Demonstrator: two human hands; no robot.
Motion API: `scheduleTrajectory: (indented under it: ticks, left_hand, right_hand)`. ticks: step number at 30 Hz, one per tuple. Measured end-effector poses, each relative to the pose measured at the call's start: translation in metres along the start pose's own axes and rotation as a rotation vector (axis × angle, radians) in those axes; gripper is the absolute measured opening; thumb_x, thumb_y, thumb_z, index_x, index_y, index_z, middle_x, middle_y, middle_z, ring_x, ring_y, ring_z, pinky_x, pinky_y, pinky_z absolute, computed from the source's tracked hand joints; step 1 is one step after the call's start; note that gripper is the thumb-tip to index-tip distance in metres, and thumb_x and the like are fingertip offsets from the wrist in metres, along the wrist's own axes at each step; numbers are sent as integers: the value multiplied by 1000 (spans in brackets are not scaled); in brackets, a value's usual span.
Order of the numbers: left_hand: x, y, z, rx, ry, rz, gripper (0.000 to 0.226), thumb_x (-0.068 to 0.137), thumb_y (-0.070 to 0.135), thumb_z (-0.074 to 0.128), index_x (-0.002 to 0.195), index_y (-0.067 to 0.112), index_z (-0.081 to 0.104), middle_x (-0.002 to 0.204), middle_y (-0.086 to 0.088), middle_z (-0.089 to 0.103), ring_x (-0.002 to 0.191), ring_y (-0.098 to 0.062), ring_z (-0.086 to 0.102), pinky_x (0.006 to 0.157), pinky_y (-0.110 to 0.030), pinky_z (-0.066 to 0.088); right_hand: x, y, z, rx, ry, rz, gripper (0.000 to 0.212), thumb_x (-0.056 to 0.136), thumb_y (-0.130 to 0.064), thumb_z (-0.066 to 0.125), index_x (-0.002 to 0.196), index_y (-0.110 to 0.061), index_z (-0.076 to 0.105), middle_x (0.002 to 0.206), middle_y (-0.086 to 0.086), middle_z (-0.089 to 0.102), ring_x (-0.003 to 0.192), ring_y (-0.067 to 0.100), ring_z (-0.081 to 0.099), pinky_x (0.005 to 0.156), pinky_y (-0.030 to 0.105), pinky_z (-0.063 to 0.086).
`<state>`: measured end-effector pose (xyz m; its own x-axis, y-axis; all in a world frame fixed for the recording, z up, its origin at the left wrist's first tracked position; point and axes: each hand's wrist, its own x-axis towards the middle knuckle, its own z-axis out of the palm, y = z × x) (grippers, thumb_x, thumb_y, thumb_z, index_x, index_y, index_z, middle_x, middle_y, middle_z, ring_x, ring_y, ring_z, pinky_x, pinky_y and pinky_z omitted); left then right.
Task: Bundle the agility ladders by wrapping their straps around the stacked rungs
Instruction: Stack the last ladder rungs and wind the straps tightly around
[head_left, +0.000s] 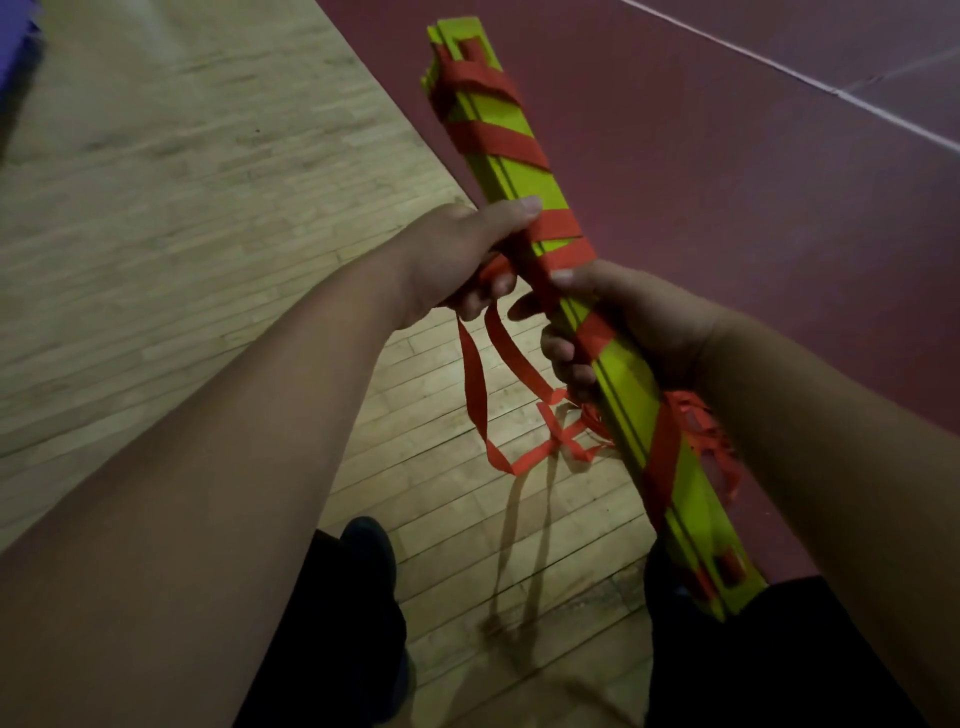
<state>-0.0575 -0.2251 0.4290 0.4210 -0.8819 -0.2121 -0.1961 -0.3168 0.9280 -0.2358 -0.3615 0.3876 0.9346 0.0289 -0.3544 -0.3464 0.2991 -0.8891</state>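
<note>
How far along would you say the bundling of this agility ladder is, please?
Done: the red strap already circles the far half of the stacked rungs in several turns. In hand: the left hand grips the strap at mid-stack while the right hand holds the rungs. Left: a loose loop hangs below, and the near half is only sparsely wrapped.

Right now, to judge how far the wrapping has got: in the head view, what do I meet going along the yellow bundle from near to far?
Near end of the rungs → one turn of strap → right hand gripping the rungs → left hand holding the strap → more strap turns → far end.
</note>
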Motion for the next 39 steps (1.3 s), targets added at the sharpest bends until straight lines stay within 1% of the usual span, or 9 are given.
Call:
scheduleTrajectory:
  ticks: [3,6,11,18,24,27,32,36,39]
  left_hand:
    - [-1,-1,-6,124,54,-62,58,105,65,56,95,11,75,73,-3,68,50,-14,51,54,-28,46]
    - [0,-5,-5,175,75,-156,66,102,70,57,100,9,80,74,1,71,52,-11,55,55,-29,49]
    - [3,-10,20,290,135,-292,79,91,89,51,93,15,79,71,4,76,53,-10,62,60,-30,58]
    - [7,-16,31,208,221,-350,62,99,74,58,90,16,76,55,10,67,43,-4,55,50,-22,54]
    - [9,-16,12,40,134,-297,58,98,69,66,101,13,78,65,7,65,50,-7,52,52,-25,50]
    - [6,-13,-2,-57,58,-234,57,97,71,65,107,15,71,68,7,60,54,-7,48,55,-25,48]
    - [1,-7,-5,-82,-30,-115,54,100,70,58,93,17,65,66,5,60,51,-7,45,55,-26,46]
    - [0,-6,-9,-2,2,-111,60,98,72,59,97,14,69,72,3,67,52,-9,48,55,-28,48]
    - [2,-9,-11,45,40,-150,61,100,69,60,108,10,74,77,3,72,53,-9,50,57,-29,50]
  right_hand:
    - [8,2,-1,-125,206,-7,41,100,-43,67,131,-16,64,83,12,63,69,26,63,65,39,52]
    - [18,10,2,-461,479,-6,31,100,-39,73,124,-22,63,92,12,73,73,21,71,63,34,59]
    - [45,40,13,-928,694,97,44,99,-53,69,126,-22,54,99,5,67,83,20,68,73,39,60]
    - [48,43,28,-894,834,82,44,100,-53,68,121,-18,50,96,3,59,75,16,60,57,30,40]
    - [38,25,21,-869,664,57,56,95,-68,64,124,-21,53,101,4,67,88,20,67,71,38,53]
    - [23,7,16,-514,497,1,54,94,-66,65,125,-22,65,107,6,78,104,25,73,86,41,58]
    - [6,1,17,-77,81,115,54,98,-47,60,134,-8,54,110,15,76,91,32,76,76,42,60]
    - [11,2,20,-167,266,64,43,100,-42,69,121,-5,63,84,11,68,64,24,66,62,38,57]
    - [16,3,20,-331,486,47,43,93,-43,81,108,-6,66,87,14,70,62,25,67,58,37,59]
